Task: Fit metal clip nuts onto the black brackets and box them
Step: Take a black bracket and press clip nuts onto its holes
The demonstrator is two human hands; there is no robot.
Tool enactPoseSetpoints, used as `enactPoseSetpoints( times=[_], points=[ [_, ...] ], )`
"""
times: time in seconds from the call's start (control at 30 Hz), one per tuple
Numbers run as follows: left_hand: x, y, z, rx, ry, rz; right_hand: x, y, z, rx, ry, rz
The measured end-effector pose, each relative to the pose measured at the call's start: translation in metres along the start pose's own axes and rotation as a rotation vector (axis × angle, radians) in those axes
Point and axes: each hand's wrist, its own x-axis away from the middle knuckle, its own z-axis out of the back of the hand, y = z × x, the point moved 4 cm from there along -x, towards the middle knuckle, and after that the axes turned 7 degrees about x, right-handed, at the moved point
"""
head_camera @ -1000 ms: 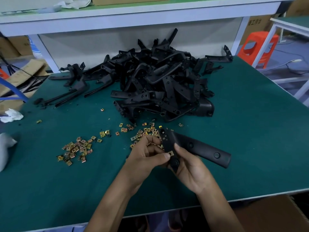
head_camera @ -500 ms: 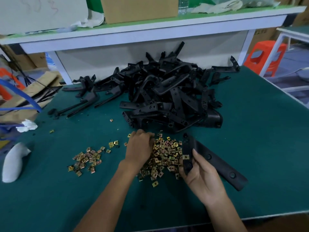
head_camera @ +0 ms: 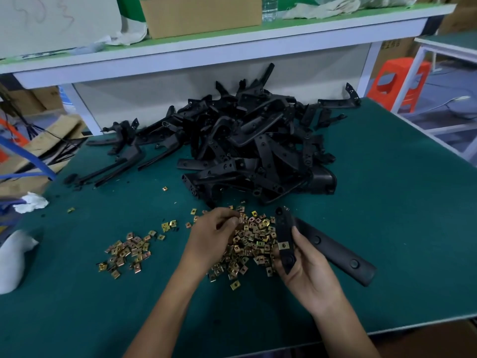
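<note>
My right hand (head_camera: pixel 308 276) grips a black bracket (head_camera: pixel 333 250) by its short arm, which carries one brass clip nut (head_camera: pixel 284 245); the long arm lies on the green table (head_camera: pixel 400 202) toward the right. My left hand (head_camera: pixel 210 239) hovers over a heap of brass clip nuts (head_camera: pixel 254 240), its fingertips pinching one clip nut (head_camera: pixel 241 220) at the heap's far edge. A second, thinner scatter of clip nuts (head_camera: pixel 126 253) lies to the left. A big pile of black brackets (head_camera: pixel 247 148) fills the back middle of the table.
A white shelf (head_camera: pixel 206 50) above the table's back holds a cardboard box (head_camera: pixel 204 15) and rags. White cloths (head_camera: pixel 11 259) lie at the left edge. An orange stool (head_camera: pixel 398 82) stands beyond the right edge. Cardboard (head_camera: pixel 38 148) lies off the left side.
My left hand left the bracket, reached into the clip nut heap and now pinches a nut there. My right hand still holds the bracket. The camera has tilted up.
</note>
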Motion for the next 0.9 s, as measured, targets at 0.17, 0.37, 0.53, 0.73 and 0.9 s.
enactPoseSetpoints(
  times=[0.17,0.37,0.53,0.73,0.9],
  points=[
    [0.008,-0.007,0.005,-0.060,0.015,0.013,0.002,0.002,0.000,0.019,0.000,-0.018],
    [0.011,-0.012,0.004,0.046,0.100,0.116,0.003,0.002,-0.001,0.024,-0.003,-0.015],
    [0.014,-0.015,0.000,0.147,0.050,0.149,0.003,0.003,0.001,0.042,-0.003,-0.017],
    [0.019,-0.008,-0.001,0.224,0.113,0.149,0.001,0.004,0.003,0.078,-0.006,-0.021],
    [0.030,0.011,-0.016,0.600,0.104,0.241,0.000,0.007,0.002,0.091,-0.024,-0.046]
  ],
)
